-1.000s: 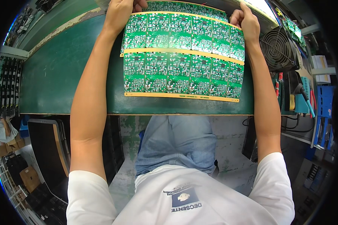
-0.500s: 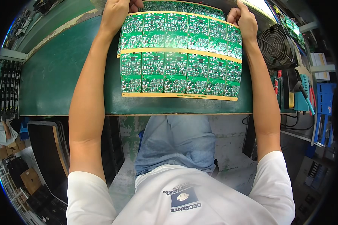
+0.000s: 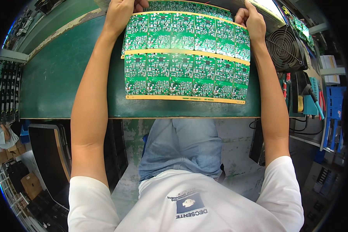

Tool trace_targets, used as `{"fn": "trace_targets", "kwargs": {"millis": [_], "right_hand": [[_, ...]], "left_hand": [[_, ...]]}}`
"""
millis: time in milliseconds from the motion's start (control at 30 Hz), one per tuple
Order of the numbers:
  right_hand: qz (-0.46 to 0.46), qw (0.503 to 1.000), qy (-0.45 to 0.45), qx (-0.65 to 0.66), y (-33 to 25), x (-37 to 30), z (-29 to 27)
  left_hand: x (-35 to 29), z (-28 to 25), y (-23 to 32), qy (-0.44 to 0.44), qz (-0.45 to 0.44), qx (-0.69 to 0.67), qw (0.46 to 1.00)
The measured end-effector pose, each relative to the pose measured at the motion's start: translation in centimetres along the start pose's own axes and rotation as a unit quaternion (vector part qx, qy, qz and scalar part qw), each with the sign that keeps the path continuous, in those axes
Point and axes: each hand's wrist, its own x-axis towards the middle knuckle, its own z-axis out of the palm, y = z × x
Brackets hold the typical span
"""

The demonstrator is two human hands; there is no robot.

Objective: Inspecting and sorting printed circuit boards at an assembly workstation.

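A large green circuit board panel (image 3: 181,73) with yellow rails spans the space between my arms, over the bench. It carries rows of identical small boards with many tiny parts. My left hand (image 3: 121,13) grips its far left corner with curled fingers, partly cut off by the top of the view. At the far right corner, my right hand (image 3: 254,21) is closed on the same panel, fingers bent over its edge. Just beyond lies another similar green panel (image 3: 187,5), mostly hidden behind the first. Whether the two panels touch, I cannot tell.
The green bench top (image 3: 69,77) ends at a straight front edge above my lap. To the right stand a round fan with a wire guard (image 3: 284,48) and a teal tool holder (image 3: 311,94) with cables. A bright lit panel (image 3: 272,9) is at the far right.
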Motion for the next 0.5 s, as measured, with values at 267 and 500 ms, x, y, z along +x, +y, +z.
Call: {"fn": "trace_targets", "kwargs": {"millis": [267, 500], "right_hand": [[-0.041, 0.998, 0.009, -0.045, 0.45, -0.3, 0.23], [-0.065, 0.997, 0.006, -0.049, 0.45, -0.28, -0.07]], "left_hand": [[0.02, 0.01, -0.13, 0.003, 0.001, -0.001, 1.0], [-0.01, 0.19, 0.11, 0.006, 0.005, 0.006, 1.0]]}}
